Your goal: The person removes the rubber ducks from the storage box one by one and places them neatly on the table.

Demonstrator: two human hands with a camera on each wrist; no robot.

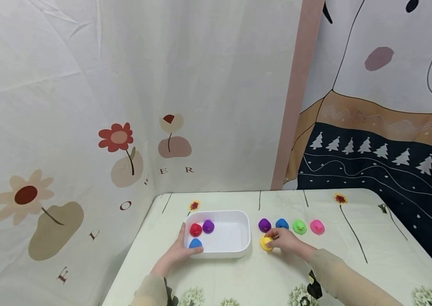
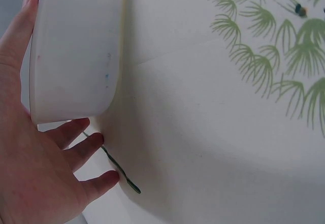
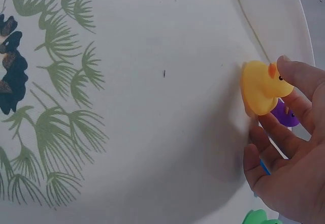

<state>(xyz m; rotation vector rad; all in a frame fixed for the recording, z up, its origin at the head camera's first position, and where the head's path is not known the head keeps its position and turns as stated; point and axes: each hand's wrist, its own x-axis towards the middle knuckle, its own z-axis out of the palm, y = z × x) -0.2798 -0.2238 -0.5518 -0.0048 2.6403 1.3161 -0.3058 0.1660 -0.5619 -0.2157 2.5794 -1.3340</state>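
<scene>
My right hand (image 1: 287, 241) pinches a yellow rubber duck (image 3: 260, 89) by its head, between thumb and fingers, just right of a white plastic box (image 1: 225, 255). The box's left end is held by my left hand (image 1: 179, 251), the thumb over its front corner. Inside that box, on the left, lie a red toy (image 1: 196, 230), a purple toy (image 1: 208, 226) and a blue toy (image 1: 195, 243). Behind my right hand, a purple duck (image 1: 264, 225), a blue duck (image 1: 282, 222), a green duck (image 1: 299, 227) and a pink duck (image 1: 317, 227) form a row.
A pale cloth with printed flowers covers the table (image 1: 238, 282). Its far edge meets a white curtain (image 1: 219, 106) with printed flowers and letters. To the right hangs a dark cloth (image 1: 372, 170) with white trees.
</scene>
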